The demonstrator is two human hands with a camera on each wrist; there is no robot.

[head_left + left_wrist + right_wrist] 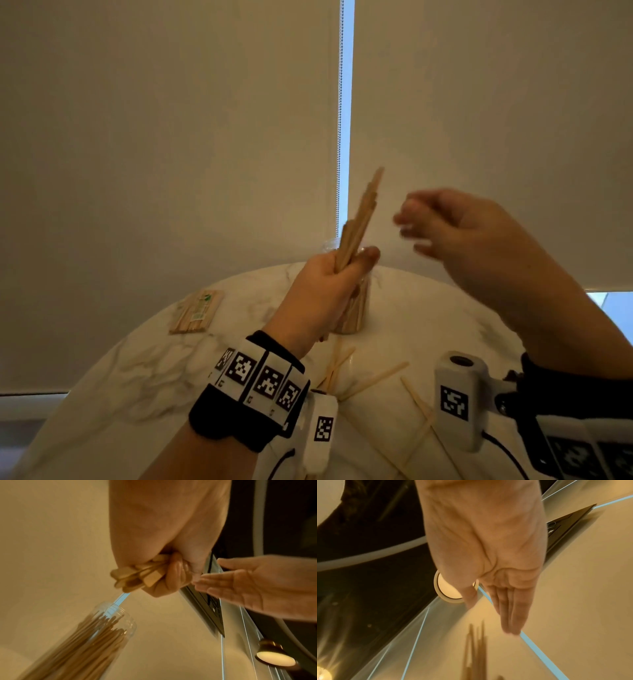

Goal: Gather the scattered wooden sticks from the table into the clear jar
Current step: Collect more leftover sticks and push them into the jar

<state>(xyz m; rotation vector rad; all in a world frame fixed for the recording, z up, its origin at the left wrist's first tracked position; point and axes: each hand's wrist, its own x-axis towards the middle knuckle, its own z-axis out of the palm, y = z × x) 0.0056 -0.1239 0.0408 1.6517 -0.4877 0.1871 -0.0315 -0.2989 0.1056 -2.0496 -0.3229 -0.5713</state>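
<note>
My left hand [329, 281] grips a bundle of wooden sticks [359, 219] upright above the table, their tops pointing up and slightly right. The left wrist view shows the bundle's lower ends [135, 576] sticking out of my fist [168, 577]. Behind and below that hand stands the clear jar [354, 308], holding many sticks [96, 637]. My right hand [445, 226] hovers to the right of the bundle with straight fingers [510, 609] and holds nothing. Several loose sticks [373, 380] lie on the marble table [137, 370] near me.
A wrapped pack of sticks [197, 311] lies at the table's back left. Roller blinds [171, 137] hang close behind the round table, with a bead chain [340, 102] in the gap between them. Wrist cameras [459, 397] sit low over the table's near edge.
</note>
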